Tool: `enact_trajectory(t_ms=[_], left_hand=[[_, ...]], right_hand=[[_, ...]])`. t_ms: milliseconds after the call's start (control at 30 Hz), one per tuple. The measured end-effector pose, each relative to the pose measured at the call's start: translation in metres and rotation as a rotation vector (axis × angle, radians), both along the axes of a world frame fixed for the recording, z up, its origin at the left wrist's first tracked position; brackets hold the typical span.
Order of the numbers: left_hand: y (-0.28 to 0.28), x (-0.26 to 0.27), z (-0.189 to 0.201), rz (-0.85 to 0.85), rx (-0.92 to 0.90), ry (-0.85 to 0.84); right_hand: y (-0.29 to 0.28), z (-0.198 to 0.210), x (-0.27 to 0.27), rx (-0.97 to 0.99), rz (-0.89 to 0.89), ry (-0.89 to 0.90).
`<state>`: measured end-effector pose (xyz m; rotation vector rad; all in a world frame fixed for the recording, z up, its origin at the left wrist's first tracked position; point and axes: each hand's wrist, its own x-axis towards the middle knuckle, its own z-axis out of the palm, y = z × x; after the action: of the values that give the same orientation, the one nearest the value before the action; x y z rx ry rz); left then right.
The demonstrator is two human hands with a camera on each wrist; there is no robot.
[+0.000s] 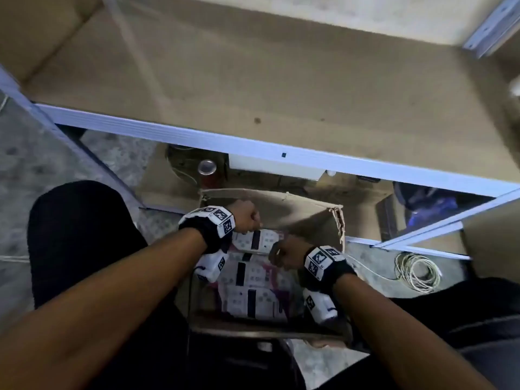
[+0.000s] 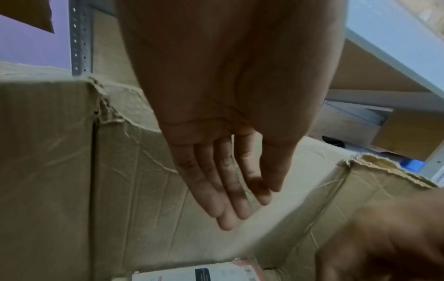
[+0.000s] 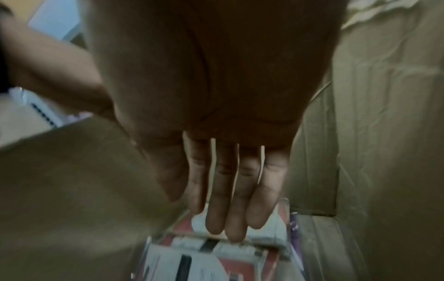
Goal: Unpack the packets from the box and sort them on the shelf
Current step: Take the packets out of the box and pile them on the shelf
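Observation:
An open cardboard box stands on the floor between my legs. Several white packets with black stripes and pink-red print lie flat inside it, one packet uppermost at the far end. Both hands reach down into the box. My left hand hangs by the far wall with straight fingers and holds nothing; a packet lies below it. My right hand points straight fingers down at a packet, the tips just above or touching it. The cardboard-lined shelf is bare.
The shelf's white metal front rail crosses above the box. Under it stand a round-capped bottle and a white carton. A coil of white cable lies on the floor at the right. The box's torn corner is beside my right hand.

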<state>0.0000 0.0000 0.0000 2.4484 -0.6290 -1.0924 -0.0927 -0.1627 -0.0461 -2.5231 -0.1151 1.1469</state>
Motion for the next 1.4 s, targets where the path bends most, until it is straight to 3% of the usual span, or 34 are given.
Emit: enact_trajectory(t_ms=[100, 200, 333, 433, 567, 833, 1167, 1400], left_hand=[[-0.002, 0.003, -0.012, 0.052, -0.010, 0.045], [-0.002, 0.004, -0.022, 0.058, -0.013, 0.063], [-0.001, 0.012, -0.024, 0.044, -0.049, 0.013], [-0.004, 0.015, -0.023, 0.031, -0.059, -0.027], [-0.005, 0.021, -0.025, 0.038, -0.083, -0.023], [0.003, 0.023, -0.029, 0.083, -0.110, -0.035], [0.005, 0.020, -0.035, 0.089, -0.132, -0.032], [0.005, 0.025, -0.039, 0.116, -0.140, -0.034]], right_hand=[[0.012, -0.033, 0.001, -0.096, 0.076, 0.130], [0.018, -0.076, -0.012, -0.225, 0.190, 0.149], [0.025, -0.115, -0.020, -0.212, 0.183, 0.250], [0.040, -0.128, -0.024, -0.266, 0.339, 0.261], [0.054, -0.127, -0.027, -0.300, 0.459, 0.123], [0.055, -0.122, -0.036, -0.223, 0.381, 0.108], [0.049, -0.112, -0.020, -0.297, 0.264, 0.030], [0.044, -0.108, -0.016, -0.222, 0.195, -0.236]])
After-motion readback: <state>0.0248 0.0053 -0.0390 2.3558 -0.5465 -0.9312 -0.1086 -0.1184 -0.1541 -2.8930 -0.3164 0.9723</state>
